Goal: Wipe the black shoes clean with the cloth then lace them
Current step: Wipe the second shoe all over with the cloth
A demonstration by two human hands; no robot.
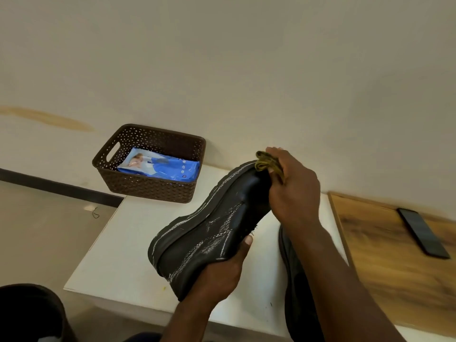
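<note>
Two hands share the work on one black shoe. Nearest me, my left hand cups its heel end from below, fingers curled round the back and thumb pressed on the upper, so the shoe stays lifted off the white table and tipped on its side, the scuffed flank and sole edge turned up where I can see the pale streaks. That tilt, I judge, is what lets the other hand reach the toe freely. Beyond it, my right hand closes round a bunched yellowish cloth and presses it against the toe, right where upper meets sole; the streaks lower down look not yet wiped. Under my right forearm lies a dark shape on the table, likely the second shoe, mostly hidden, waiting its turn. No laces show on either shoe.

Off to the right, a dark phone rests on a wooden surface, well apart from the work. Farthest back, against the wall, a brown perforated basket sits at the table's corner and holds a blue packet, lying flat inside; its print is too small to read.
</note>
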